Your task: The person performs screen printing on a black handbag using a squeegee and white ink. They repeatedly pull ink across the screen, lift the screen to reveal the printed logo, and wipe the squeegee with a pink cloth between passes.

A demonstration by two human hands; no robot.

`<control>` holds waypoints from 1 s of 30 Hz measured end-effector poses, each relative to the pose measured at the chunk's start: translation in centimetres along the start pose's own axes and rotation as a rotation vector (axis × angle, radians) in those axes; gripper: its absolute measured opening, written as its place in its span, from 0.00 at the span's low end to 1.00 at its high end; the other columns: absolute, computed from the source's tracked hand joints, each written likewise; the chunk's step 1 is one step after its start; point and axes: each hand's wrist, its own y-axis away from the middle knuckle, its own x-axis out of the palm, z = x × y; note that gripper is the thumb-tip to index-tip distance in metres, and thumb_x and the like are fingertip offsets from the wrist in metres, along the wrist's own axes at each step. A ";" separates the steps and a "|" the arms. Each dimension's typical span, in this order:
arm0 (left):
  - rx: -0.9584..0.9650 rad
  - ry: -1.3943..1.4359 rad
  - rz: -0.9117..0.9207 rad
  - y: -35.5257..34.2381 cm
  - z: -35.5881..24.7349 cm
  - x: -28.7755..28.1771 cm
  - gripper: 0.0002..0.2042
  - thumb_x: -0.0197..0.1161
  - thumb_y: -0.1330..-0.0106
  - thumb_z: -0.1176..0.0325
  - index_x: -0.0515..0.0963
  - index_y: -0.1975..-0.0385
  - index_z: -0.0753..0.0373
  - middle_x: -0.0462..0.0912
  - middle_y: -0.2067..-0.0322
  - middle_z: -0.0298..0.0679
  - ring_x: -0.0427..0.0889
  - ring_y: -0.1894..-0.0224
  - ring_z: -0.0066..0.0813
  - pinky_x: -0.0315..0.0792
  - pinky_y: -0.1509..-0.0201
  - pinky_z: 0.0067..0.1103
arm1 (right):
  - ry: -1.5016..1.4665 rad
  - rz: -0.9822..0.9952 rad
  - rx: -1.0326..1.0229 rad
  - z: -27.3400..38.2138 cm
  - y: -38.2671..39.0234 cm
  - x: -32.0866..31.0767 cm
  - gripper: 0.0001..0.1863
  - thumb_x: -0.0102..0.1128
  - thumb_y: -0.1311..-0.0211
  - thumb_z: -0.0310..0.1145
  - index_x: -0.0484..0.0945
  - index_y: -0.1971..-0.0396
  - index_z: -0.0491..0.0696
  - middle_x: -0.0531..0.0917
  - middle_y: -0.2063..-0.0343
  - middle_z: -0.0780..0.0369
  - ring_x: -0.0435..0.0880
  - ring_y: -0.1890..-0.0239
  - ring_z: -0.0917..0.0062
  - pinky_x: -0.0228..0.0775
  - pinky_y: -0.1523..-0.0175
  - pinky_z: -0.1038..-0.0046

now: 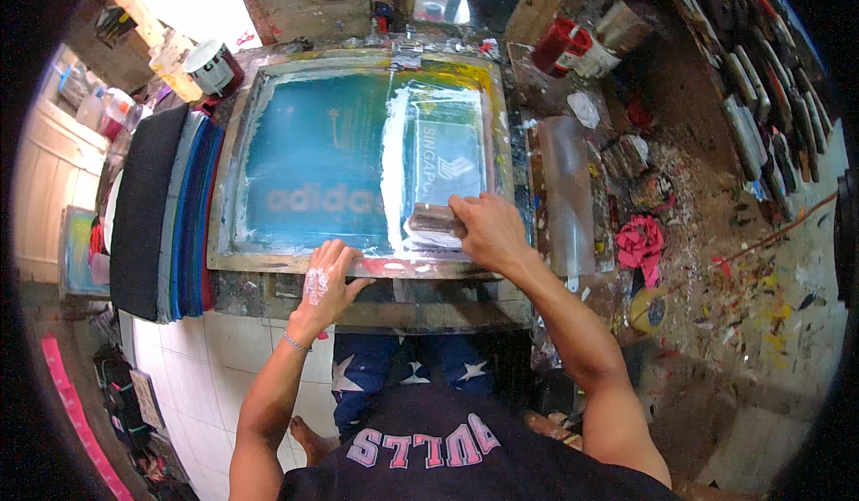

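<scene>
A wooden-framed printing screen point(313, 170) with blue-green mesh lies flat before me. White ink point(393, 161) runs in a thick band down its right half and surrounds a paler rectangle with a design. My right hand point(490, 230) is closed around a squeegee point(435, 220), whose near end rests in the ink at the screen's lower right. My left hand point(327, 284) lies on the near wooden edge of the frame, fingers stretched over it and thumb apart. White ink smears its back.
Left of the screen stands a stack of dark and blue cloth point(161, 215), with an ink tub point(213, 69) behind it. At right are a red container point(559, 46), a clear roll point(565, 188), a crumpled pink cloth point(641, 243) and several squeegees point(761, 98) on a rack.
</scene>
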 end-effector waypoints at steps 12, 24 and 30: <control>-0.032 -0.040 0.076 -0.3 0.2 -0.4 0.22 0.79 0.55 0.68 0.76 0.61 0.65 0.74 0.62 0.44 0.74 0.57 0.45 0.68 0.52 0.36 | 0.129 -0.154 -0.031 -11.6 -20.9 0.4 0.09 0.57 0.43 0.32 0.82 0.63 0.50 0.86 0.70 0.48 0.87 0.65 0.51 0.77 0.61 0.48; -0.015 -0.011 0.037 -0.3 -0.3 -0.2 0.22 0.77 0.54 0.71 0.74 0.60 0.64 0.73 0.63 0.44 0.74 0.57 0.46 0.66 0.52 0.36 | -0.004 -0.024 -0.069 -1.5 -3.6 0.5 0.07 0.60 0.50 0.26 0.74 0.69 0.47 0.83 0.75 0.55 0.82 0.67 0.55 0.73 0.64 0.51; 0.038 -0.035 0.015 0.0 0.4 0.2 0.20 0.76 0.51 0.69 0.75 0.61 0.65 0.74 0.62 0.45 0.74 0.55 0.46 0.66 0.50 0.37 | -0.008 -0.063 -0.076 1.0 1.0 1.4 0.09 0.61 0.52 0.25 0.74 0.69 0.46 0.82 0.72 0.57 0.80 0.64 0.58 0.72 0.58 0.57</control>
